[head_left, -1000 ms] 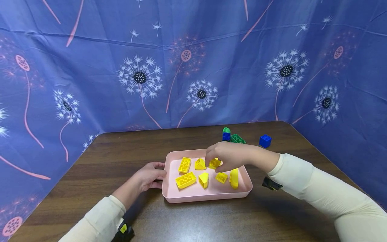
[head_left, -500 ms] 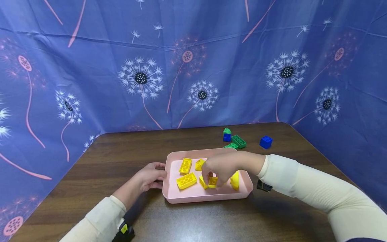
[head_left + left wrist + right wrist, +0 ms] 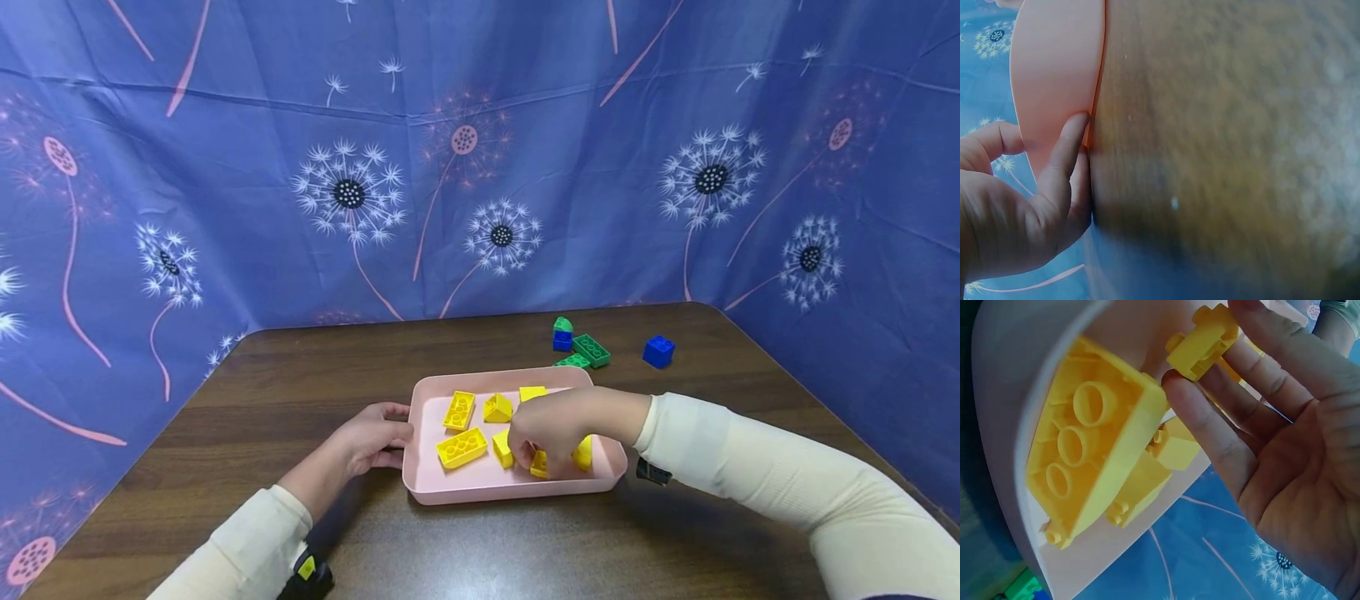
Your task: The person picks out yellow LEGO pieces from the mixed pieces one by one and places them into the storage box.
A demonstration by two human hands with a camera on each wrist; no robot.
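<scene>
A pink tray holds several yellow toy bricks, among them two long studded bricks, including the front-left brick, and a sloped brick. My right hand reaches down into the tray's right half, pinching a small yellow brick between thumb and fingertip. The brick's far side is hidden by the fingers in the head view. At the tray's left end, my left hand touches the outer wall with extended fingers. One fingertip meets the rim in the left wrist view.
Behind the tray at the right lie green bricks and a small blue brick with a green piece on top. A separate blue brick sits farther right. The brown table backs onto a blue dandelion-print cloth.
My right hand has moved from the yellow brick at the back of the tray toward the front and taken hold of the small yellow brick. My left hand stays at the tray's end.
</scene>
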